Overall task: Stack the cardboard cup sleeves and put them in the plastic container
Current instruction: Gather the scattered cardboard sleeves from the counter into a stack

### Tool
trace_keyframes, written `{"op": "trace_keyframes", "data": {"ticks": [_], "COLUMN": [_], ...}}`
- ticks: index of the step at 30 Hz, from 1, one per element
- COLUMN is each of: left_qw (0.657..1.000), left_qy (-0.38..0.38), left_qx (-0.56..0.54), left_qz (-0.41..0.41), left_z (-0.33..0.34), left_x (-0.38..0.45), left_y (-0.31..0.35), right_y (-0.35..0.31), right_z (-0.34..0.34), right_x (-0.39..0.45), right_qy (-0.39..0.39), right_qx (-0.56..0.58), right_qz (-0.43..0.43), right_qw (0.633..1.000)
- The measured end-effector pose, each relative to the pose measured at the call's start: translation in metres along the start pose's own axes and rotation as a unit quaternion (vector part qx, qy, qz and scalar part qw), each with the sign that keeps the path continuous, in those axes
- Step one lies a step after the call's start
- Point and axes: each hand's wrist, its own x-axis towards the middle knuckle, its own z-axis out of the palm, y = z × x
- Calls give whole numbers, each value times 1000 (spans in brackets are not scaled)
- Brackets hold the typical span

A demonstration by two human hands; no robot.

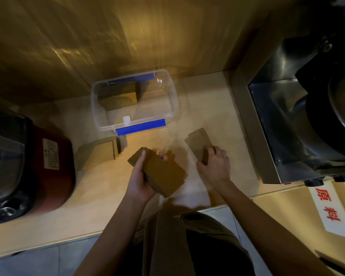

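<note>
The left hand was closed around a thick stack of cardboard sleeves, with the thumb over the top and the fingers under it, and held it just above the counter. The right hand lay on a smaller pile of sleeves that rested flat on the counter; its fingers were curled over the near end of that pile, gripping it.

The plastic container stood open behind both hands, near the wooden back wall. It was clear, with blue clips on its near and far rims. Some sleeves were already standing inside, in its left part; the right part was bare.

Another pile of sleeves lay on the counter to the left of the held stack, just in front of the container's left corner. Further left stood a dark red appliance with a white label. On the right side a steel machine took up the counter edge, well apart from the container. Between the hands and the container nothing was standing.
</note>
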Motion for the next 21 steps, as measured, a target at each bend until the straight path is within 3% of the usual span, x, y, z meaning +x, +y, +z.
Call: {"op": "trace_keyframes", "data": {"ticks": [6,9,13,16,21], "left_qw": [1000,1000,999,999,997], "left_qy": [-14,-20,-28,-47,-72], "left_qx": [-7,-10,-16,20,28], "left_qz": [7,11,9,2,25], "left_z": [-1,-3,-6,-8,-10], "left_x": [-2,-5,-7,-12,-24], "left_y": [1,2,4,5,6], "right_y": [-7,-23,-56,-78,-100], "right_z": [-16,-37,-67,-72,-56], "right_x": [4,-7,-39,-64,-89], "right_qy": [-23,-23,-39,-71,-120], "right_qx": [19,171,362,383,335], "right_qz": [23,52,-3,-68,-112], "right_qw": [999,984,931,919,928]}}
